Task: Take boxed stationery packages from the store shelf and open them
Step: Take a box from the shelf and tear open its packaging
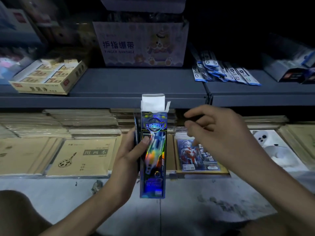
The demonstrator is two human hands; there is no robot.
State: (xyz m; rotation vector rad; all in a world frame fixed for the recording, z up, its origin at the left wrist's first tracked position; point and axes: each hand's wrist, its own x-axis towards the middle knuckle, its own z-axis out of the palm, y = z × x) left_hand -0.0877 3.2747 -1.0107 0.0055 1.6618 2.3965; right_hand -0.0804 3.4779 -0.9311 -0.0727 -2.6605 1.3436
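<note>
Left hand (129, 150) grips the tall blue holographic cardboard box (154, 159) upright, thumb pressed across its front and fingers wrapped behind, in front of the grey metal shelf (136, 80). The box's white top flap (153, 100) stands open, with the small side tabs turned out. Right of the box's upper end, the right hand (219, 133) hovers apart from it, fingers loosely curled and seemingly holding nothing.

The top looks opened, so the step in hand is likely getting at the contents. That would call for the right fingers to reach into the mouth and draw out what sits inside while the left steadies the box.

The shiny logo on the box is too blurred to read. Behind and above the box, a pale lilac carton (141, 45) reads "护指绷带 FINGER BANDAGE". Left of the box, a tan paper sketchbook (85, 157) is marked "图画本".
</note>
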